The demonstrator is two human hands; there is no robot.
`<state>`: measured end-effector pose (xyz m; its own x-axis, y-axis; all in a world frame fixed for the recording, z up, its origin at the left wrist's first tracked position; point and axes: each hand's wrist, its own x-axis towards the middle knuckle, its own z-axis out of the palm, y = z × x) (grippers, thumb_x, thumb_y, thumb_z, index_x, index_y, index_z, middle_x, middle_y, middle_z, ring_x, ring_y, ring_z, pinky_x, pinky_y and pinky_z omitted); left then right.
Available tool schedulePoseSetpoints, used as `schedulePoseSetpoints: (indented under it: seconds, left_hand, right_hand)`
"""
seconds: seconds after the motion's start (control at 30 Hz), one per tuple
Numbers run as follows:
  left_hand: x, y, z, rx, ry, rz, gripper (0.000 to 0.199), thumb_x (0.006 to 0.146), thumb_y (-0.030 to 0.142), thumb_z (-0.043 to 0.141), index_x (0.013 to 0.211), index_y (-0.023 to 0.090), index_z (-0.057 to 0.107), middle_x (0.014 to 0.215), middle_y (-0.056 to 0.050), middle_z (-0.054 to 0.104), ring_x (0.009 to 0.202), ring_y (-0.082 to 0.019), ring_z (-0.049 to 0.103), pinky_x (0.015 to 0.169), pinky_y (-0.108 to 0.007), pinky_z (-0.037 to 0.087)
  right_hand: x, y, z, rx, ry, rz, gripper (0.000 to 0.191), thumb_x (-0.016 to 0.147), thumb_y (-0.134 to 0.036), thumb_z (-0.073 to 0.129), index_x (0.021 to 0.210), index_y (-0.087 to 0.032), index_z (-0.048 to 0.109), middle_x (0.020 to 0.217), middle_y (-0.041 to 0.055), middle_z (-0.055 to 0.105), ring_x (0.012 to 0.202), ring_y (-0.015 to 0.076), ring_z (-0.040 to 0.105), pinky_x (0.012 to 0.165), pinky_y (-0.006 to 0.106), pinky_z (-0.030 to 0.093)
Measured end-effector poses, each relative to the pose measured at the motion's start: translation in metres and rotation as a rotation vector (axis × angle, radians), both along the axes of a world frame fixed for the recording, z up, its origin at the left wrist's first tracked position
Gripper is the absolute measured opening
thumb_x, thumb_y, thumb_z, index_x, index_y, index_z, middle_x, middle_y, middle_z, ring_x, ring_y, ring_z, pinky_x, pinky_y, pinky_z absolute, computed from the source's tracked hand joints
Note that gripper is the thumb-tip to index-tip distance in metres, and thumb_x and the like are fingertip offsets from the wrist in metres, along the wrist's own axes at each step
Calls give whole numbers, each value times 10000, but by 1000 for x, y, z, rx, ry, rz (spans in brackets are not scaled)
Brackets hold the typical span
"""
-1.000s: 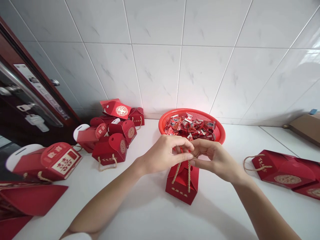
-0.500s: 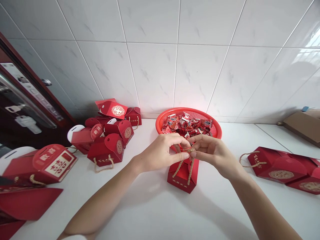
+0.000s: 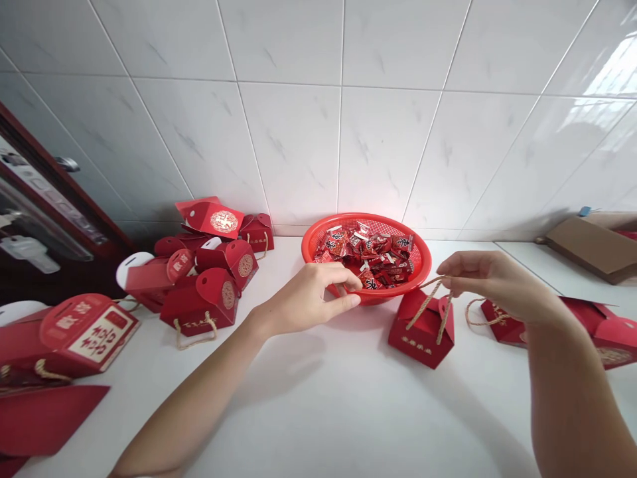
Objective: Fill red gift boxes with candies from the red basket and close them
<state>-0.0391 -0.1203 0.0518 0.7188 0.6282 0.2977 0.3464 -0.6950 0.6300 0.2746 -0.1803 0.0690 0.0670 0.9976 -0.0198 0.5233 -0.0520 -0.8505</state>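
Observation:
A small red box point(image 3: 421, 332) with gold lettering hangs or rests by its twisted rope handle point(image 3: 444, 317), right of the middle. My right hand point(image 3: 485, 282) pinches the top of that rope. In front of the red basket point(image 3: 368, 300) is my left hand point(image 3: 318, 297), thumb and fingers apart with nothing between them. Several red wrapped candies point(image 3: 375, 249) lie inside the basket. Whether the box's base touches the table is hard to tell.
Several red boxes point(image 3: 199, 299) with rope handles cluster at the left, beside a larger one point(image 3: 67, 332). More red boxes point(image 3: 617, 338) lie at the right, partly behind my right forearm. A brown cardboard box point(image 3: 592, 245) sits back right against the tiled wall point(image 3: 388, 146).
My left hand has let go of the rope handle. My right hand has carried the small red box to the right, away from the front of the basket. The view has shifted slightly right.

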Motion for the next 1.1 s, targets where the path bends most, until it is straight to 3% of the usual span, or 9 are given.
schedulePoseSetpoints:
  seconds: [0.2,0.4,0.57,0.77,0.83,0.9,0.93,1.03,1.1]
  left_hand:
    - [-1,2,-1,-5,21,-2,133,937,323,647,974,218,721,1021,-5,766,966,-179,682,880,-293,519]
    - [0,4,-2,-4,63,-6,131,939,317,638,974,221,720,1030,-3,764,961,-176,683,867,-289,517]
    - [0,3,-3,3,90,-15,139,944,329,630,961,221,717,1022,6,760,947,-168,683,849,-277,507]
    - [-1,4,-3,17,129,-20,145,949,328,625,991,227,721,1044,9,756,951,-161,682,844,-266,504]
    - [-2,5,-3,24,133,-25,152,953,332,622,998,227,722,1048,8,756,955,-162,683,848,-265,504]
    - [-3,5,-3,30,136,-28,153,956,331,620,1000,227,723,1050,7,758,963,-164,685,853,-265,504]
    - [-3,5,-3,33,139,-27,153,956,330,620,1001,227,724,1051,8,758,964,-164,686,854,-264,504]
    - [-4,6,-2,50,151,-21,153,956,329,620,996,227,726,1046,11,760,955,-163,688,854,-265,505]
    - [-5,6,0,61,157,-17,160,958,332,613,995,228,728,1045,9,764,956,-170,691,853,-270,507]
  right_hand:
    - [36,-8,7,-32,-187,-295,321,590,-446,727,783,-190,706,708,65,727,699,256,657,684,401,493]
    - [62,-17,10,-115,-380,-628,86,699,-227,660,771,-216,707,625,27,700,706,237,643,659,349,439]
    - [71,-18,9,-171,-517,-694,41,785,-204,681,780,-225,715,716,40,732,813,245,644,691,341,436]
    - [44,-15,16,-265,-653,-569,107,876,-254,637,942,-202,704,1014,93,761,984,279,636,755,348,457]
    - [32,-15,17,-225,-762,-571,237,901,-316,615,1082,-181,687,1158,137,726,1089,320,609,767,365,455]
    - [17,-15,14,-180,-830,-497,267,924,-346,569,1107,-185,678,1184,142,708,1083,324,613,751,361,452]
    - [9,-14,10,-181,-828,-401,223,932,-335,544,1035,-200,688,1124,120,719,1014,299,632,729,346,449]
    - [-21,-8,-7,-275,-835,68,204,920,-243,497,789,-227,652,871,47,700,751,212,621,608,301,379]
    - [-39,0,-22,-349,-987,293,201,872,-131,491,716,-209,590,801,55,657,725,204,597,586,302,328]
